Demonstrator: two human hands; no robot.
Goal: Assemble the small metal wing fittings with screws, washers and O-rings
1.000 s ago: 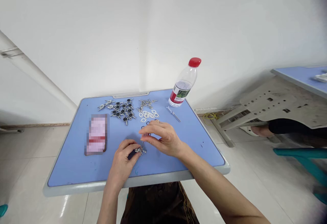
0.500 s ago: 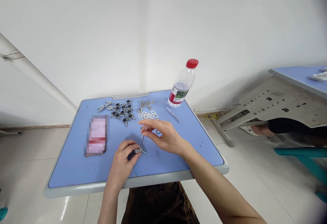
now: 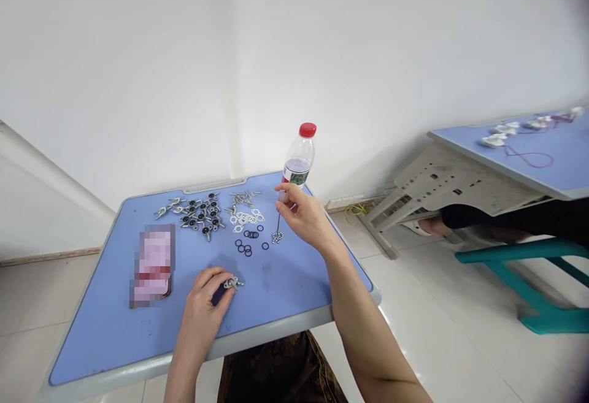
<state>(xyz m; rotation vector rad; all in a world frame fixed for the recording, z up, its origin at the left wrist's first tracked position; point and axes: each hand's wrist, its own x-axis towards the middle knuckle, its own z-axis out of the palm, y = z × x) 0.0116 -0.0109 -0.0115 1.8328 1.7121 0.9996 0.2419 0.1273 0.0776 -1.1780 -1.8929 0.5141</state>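
My left hand (image 3: 205, 299) rests on the blue tabletop with its thumb and fingers closed on a small metal fitting (image 3: 234, 282). In my right hand (image 3: 301, 213) is a thin screwdriver (image 3: 278, 224), held upright by the fingertips; its handle is mostly hidden. The screwdriver's tip is down at a little pile of tiny screws (image 3: 277, 238). Black rubber rings (image 3: 251, 235) lie to the left of that pile. Behind them are flat white gaskets (image 3: 243, 220) and a heap of silvery metal pieces (image 3: 243, 199). Several metal fittings with black discs (image 3: 202, 214) are spread farther left.
A pixelated, phone-like object (image 3: 154, 262) lies at the table's left. At the back right stands a red-capped water bottle (image 3: 301, 151), partly behind my right hand. Another blue table (image 3: 543, 157), a teal stool (image 3: 529, 256) and part of a seated person are on the right.
My right hand has lifted the screwdriver away from the fitting and carried it right and back to the tiny screws. My left hand keeps hold of the fitting. The view has turned right.
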